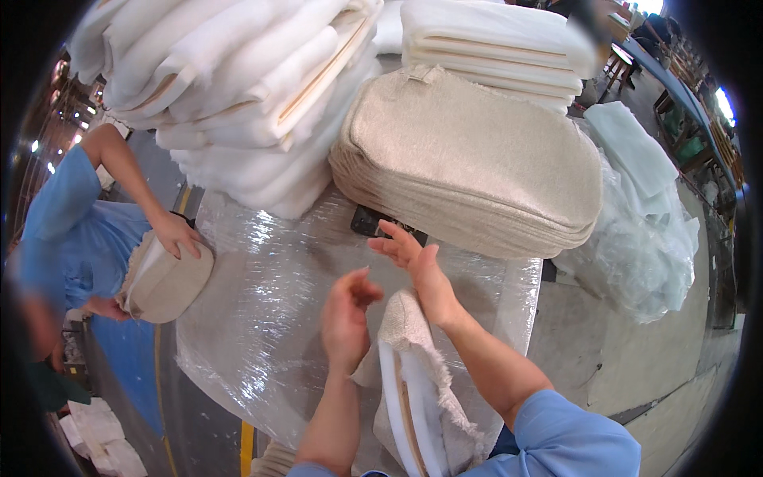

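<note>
A beige fabric cushion cover [409,318] stands tilted at the table's near edge, its frayed opening toward me. Inside it shows a white padded insert [413,397] with a tan layer in the middle. My right hand [421,270] is open beside the cover's far tip, fingers stretched forward, its wrist close against the fabric. To the left of the tip, my left hand [347,318] is raised with loosely bent fingers, slightly blurred, and nothing in it. Just beyond my hands lies a tall stack of beige cushion covers [477,151].
White padding [238,87] is piled high at the far left, and more folded padding [493,52] lies behind the covers. A small dark object [367,222] sits under the stack's edge. Plastic wrap covers the table [254,318]. On the left, a co-worker handles a beige cushion [171,282].
</note>
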A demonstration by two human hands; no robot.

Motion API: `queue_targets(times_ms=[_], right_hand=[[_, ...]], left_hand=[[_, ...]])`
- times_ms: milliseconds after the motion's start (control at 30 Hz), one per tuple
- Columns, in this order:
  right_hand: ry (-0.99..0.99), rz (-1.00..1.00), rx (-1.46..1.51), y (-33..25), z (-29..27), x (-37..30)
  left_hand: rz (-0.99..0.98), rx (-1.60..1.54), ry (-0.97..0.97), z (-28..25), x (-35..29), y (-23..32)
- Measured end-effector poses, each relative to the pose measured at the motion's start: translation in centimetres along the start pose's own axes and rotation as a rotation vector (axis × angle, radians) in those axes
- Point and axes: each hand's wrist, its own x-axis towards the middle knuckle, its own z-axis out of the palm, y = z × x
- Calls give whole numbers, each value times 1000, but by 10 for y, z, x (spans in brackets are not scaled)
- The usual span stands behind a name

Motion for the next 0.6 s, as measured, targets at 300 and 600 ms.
queue_targets(times_ms=[300, 600], right_hand=[[195, -121, -151, 20, 34, -33], [42, -1, -40, -3, 22, -26]], left_hand=[[-184, -90, -35, 28, 27, -33], [-128, -82, -92, 13, 28, -21]])
